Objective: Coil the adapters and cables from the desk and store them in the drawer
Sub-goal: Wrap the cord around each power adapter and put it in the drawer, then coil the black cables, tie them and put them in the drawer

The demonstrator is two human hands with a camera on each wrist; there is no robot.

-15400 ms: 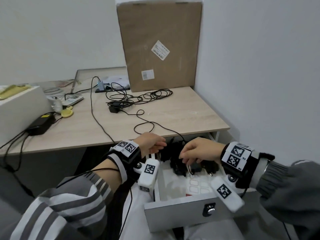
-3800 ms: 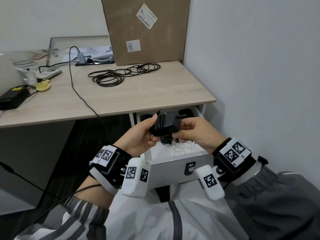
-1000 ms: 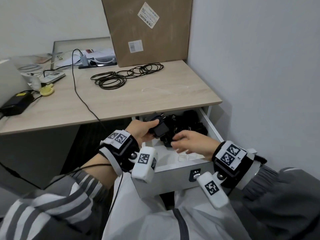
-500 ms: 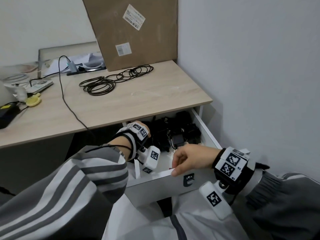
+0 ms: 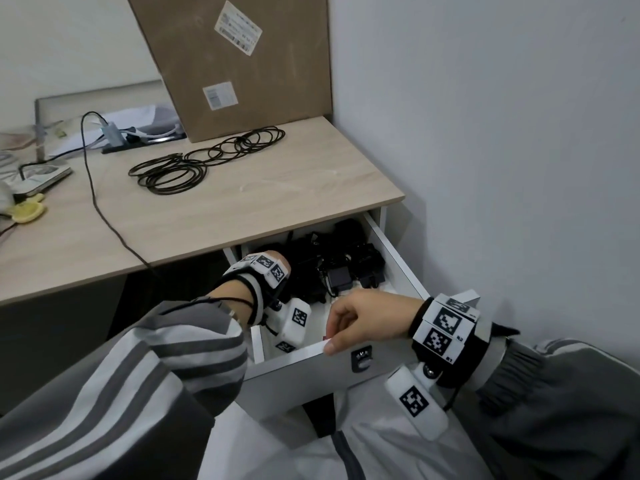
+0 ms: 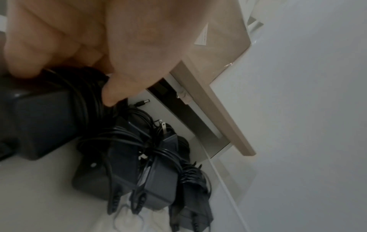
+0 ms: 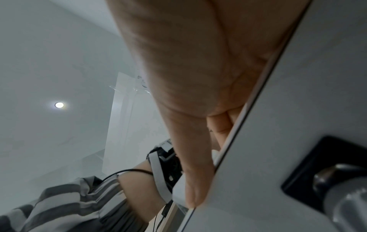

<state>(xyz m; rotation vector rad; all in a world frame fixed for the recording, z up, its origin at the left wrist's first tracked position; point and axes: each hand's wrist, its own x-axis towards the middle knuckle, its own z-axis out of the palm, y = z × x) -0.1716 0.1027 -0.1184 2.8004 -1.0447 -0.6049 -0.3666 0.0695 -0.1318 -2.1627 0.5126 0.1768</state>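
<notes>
Down in the open white drawer (image 5: 398, 258) under the pale wood-grain worktop (image 5: 277, 188), the left hand (image 6: 79, 39) is reached in, its fingers (image 6: 23, 62) and thumb curled round a black rectangular power adapter with its cable wound about it (image 6: 45, 122). That adapter is held just above the drawer floor at the left side. Just beside it, several more black adapters bound in their own cables (image 6: 139, 169) are seen lying together toward the back of the drawer, touching one another; a barrel plug (image 6: 143, 102) is seen behind them. The right hand (image 5: 367, 320) is set on the top edge of the drawer's white front panel (image 5: 311, 372), fingers hooked over the inside and the thumb (image 7: 194, 180) laid along the outer face, so the panel is pinched. A round metal lock in a black plate (image 7: 341, 185) is seen on the panel near that thumb. On the worktop, a loose bundle of thin black cable loops (image 5: 204, 161) is left lying well apart from the drawer, in front of a large brown cardboard box (image 5: 235, 60) stood against the wall.
</notes>
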